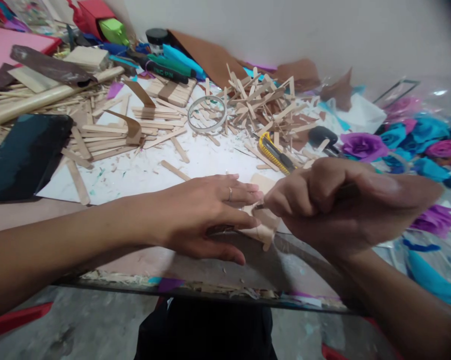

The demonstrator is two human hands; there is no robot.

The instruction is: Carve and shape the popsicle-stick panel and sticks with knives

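My left hand (203, 215), with a ring on one finger, reaches in from the left with fingers stretched out. Its fingertips lie on a small pale wooden piece (265, 230) near the table's front edge, which appears built from flat craft sticks. My right hand (323, 200) is closed in a fist just to the right. A short dark tip (260, 206) pokes out from its lower fingers and meets the wooden piece by my left fingertips. The rest of what the fist holds is hidden. Just beyond lies a yellow and black box cutter (275, 152).
Loose craft sticks (263, 102) are heaped at the back, with a roll of clear tape (207, 114) beside them. A dark phone or tablet (30, 150) lies left. Crepe paper flowers (364, 146) crowd the right. White paper (135, 172) covers part of the table.
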